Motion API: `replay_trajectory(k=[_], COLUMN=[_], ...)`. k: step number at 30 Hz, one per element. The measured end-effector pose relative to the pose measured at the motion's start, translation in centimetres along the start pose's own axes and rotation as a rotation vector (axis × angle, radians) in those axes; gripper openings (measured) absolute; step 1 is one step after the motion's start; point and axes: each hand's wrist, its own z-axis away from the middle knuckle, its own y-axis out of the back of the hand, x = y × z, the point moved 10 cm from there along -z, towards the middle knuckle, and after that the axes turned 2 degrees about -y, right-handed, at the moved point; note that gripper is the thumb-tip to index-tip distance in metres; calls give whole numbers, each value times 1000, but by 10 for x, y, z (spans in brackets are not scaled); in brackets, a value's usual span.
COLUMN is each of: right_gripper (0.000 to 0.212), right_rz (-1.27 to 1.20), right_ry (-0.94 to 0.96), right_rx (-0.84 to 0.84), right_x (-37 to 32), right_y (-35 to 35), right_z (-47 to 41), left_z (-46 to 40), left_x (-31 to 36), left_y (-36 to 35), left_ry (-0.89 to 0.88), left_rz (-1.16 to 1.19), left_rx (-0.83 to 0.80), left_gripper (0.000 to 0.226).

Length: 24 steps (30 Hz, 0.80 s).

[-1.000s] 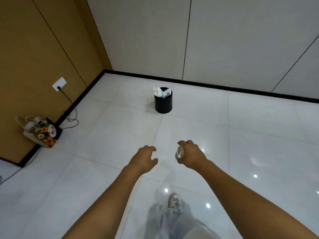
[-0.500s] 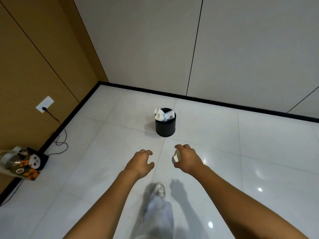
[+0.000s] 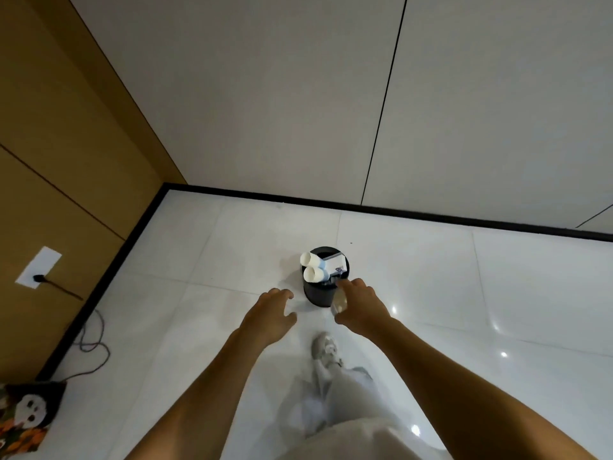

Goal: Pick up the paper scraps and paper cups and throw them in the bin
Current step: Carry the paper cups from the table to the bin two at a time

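Observation:
A small black bin (image 3: 315, 293) stands on the white tiled floor near the far wall. Two white and blue paper cups (image 3: 313, 267) stick out of its top, with a folded paper (image 3: 335, 263) beside them. My right hand (image 3: 360, 308) grips a paper cup (image 3: 339, 303) on its side, just in front of the bin's right edge. My left hand (image 3: 270, 315) hovers with loosely curled fingers, holding nothing, a little left of the bin.
A patterned bag (image 3: 26, 419) sits by the brown wall at the lower left. A black cable (image 3: 89, 343) runs from a wall socket (image 3: 38, 267) down across the floor. My leg and shoe (image 3: 326, 351) are below the hands.
I have walked closer to the bin. Both hands moved forward, and the right hand with the cup now reaches the bin's near edge.

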Motion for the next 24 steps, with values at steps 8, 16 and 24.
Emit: replay_trajectory(k=[8, 16, 24], right_gripper=[65, 70, 67], right_rz=[-40, -123, -320], right_ry=[-90, -214, -486], right_rx=[30, 62, 157], right_x=[-19, -29, -33], right_y=[57, 97, 97], right_z=[-143, -225, -280], left_z=[-162, -281, -385], left_x=[12, 20, 14], left_y=[69, 109, 123], left_ry=[-72, -207, -407], left_rz=[-60, -106, -256], left_rx=[-64, -156, -347], left_gripper=[35, 43, 41])
